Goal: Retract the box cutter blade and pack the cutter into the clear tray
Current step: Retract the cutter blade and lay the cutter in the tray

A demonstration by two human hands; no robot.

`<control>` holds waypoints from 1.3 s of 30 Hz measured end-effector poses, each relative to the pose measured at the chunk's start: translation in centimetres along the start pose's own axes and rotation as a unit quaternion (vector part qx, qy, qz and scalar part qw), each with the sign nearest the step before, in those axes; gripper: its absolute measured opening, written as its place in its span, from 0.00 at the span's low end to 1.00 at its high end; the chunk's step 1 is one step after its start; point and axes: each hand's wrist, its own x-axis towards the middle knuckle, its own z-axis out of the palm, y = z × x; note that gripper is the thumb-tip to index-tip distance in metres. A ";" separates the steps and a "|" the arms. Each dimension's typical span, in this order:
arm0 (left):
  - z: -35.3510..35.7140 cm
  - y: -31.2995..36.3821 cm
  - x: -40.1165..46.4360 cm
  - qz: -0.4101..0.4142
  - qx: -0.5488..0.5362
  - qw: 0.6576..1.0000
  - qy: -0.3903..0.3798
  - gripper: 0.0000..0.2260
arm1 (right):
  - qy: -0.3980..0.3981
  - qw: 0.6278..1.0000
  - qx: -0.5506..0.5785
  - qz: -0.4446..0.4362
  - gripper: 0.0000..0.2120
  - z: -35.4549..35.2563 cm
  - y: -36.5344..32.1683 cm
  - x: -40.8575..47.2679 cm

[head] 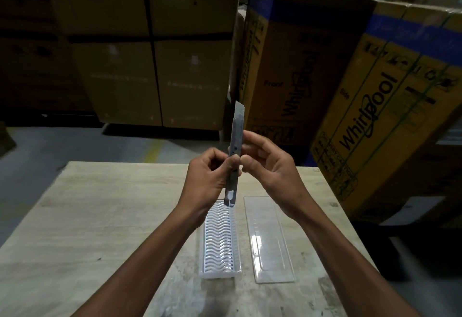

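Observation:
I hold a slim grey box cutter (pixel 235 133) upright above the table, its blade tip showing at the top end. My left hand (pixel 207 181) grips the cutter's lower body. My right hand (pixel 271 169) pinches the cutter's middle with thumb and fingertips, near the slider. Below the hands lie two clear plastic pieces on the table: a ribbed, wavy tray (pixel 221 241) on the left and a flat clear tray (pixel 270 239) on the right. The cutter's bottom end hangs just above the ribbed tray's far end.
The wooden table (pixel 100 229) is pale and scuffed, with its far edge just beyond the hands. Big cardboard boxes (pixel 375 96) stand close behind and to the right. More brown cartons (pixel 150 54) are stacked at the back left on the grey floor.

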 end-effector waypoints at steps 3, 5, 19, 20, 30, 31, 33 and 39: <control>0.0 0.3 -0.2 0.006 -0.012 1.000 -0.011 0.14 | -0.008 1.000 0.006 -0.001 0.24 -0.1 -0.1 0.0; 0.0 0.4 -0.3 0.013 -0.018 1.000 -0.018 0.12 | -0.007 1.000 0.015 0.001 0.24 -0.2 -0.3 0.0; -0.6 1.2 -0.8 0.017 0.029 0.996 -0.082 0.08 | 0.026 0.999 0.034 0.000 0.22 -0.9 -0.9 0.6; -0.6 1.2 -0.9 0.018 0.032 0.996 -0.084 0.09 | 0.024 0.999 0.032 0.001 0.22 -1.0 -1.0 0.6; -0.3 1.6 -1.1 0.034 0.074 0.994 -0.071 0.15 | 0.000 1.000 0.025 -0.002 0.33 -1.2 -1.4 0.8; -0.3 1.6 -1.2 0.035 0.075 0.994 -0.071 0.15 | -0.003 1.000 0.027 -0.003 0.34 -1.3 -1.5 0.8; -0.2 1.5 -1.3 0.035 0.081 0.994 -0.071 0.13 | -0.005 0.999 0.031 -0.005 0.33 -1.3 -1.6 0.9; -0.3 1.4 -1.4 0.045 0.090 0.992 -0.072 0.03 | -0.001 0.999 0.029 -0.016 0.31 -1.4 -1.8 1.0</control>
